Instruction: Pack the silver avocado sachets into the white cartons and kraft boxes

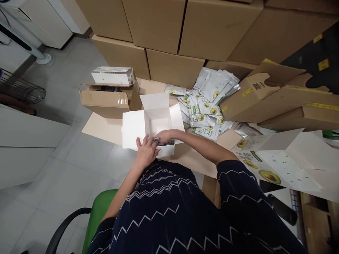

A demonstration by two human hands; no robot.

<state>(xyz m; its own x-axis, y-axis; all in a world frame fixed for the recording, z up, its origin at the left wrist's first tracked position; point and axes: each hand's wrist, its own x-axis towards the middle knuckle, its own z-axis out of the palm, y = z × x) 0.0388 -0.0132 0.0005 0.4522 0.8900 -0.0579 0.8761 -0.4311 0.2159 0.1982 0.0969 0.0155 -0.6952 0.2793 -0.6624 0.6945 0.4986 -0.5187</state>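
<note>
An open white carton (156, 118) with its flaps spread stands on a cardboard work surface (104, 128) in front of me. Both hands meet at its near edge. My left hand (146, 151) rests against the carton's front wall with fingers curled around a stack of silver sachets (164, 142). My right hand (165, 135) reaches in from the right and pinches the same stack from above. The sachets sit low in the carton, partly hidden by my fingers.
A heap of silver avocado-print sachets (208, 104) lies to the right. A brown box (109, 98) with a white carton on top stands at the left. Stacked cardboard boxes (164, 31) wall off the back. Printed flat cartons (272, 162) lie at right. A green chair (99, 208) is below.
</note>
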